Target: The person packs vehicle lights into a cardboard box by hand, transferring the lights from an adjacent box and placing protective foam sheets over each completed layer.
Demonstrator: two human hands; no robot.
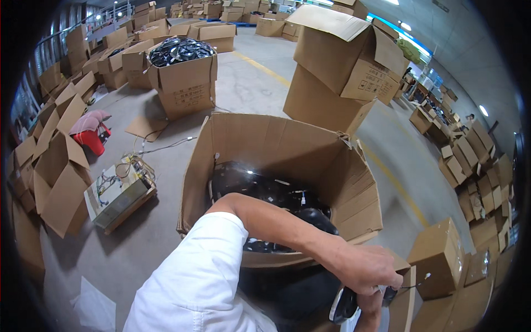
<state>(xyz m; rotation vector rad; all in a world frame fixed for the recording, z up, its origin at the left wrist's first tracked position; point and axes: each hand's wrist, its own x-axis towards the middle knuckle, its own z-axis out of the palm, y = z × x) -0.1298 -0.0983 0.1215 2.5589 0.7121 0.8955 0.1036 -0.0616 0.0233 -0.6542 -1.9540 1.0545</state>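
Note:
My left arm, in a white sleeve, reaches across an open cardboard box [276, 124] toward the lower right. There my left hand [365, 270] is closed, its fingers curled down around something I cannot make out. Just under it shows a glossy black part [344, 305] with a pale rim, and a small dark piece [390, 296] with a thin wire sticks out to the right. My right hand [369, 311] is directly below the left one; its fingers are hidden. Inside the box lie several glossy black parts [243, 180] with small white connectors.
At the far left of the box, a carton [182, 97] is heaped with black parts. A tall carton [326, 55] stands beyond. A metal electrical unit [121, 191] with loose wires sits on the floor near a red object [91, 138]. Cartons [440, 254] crowd the right side.

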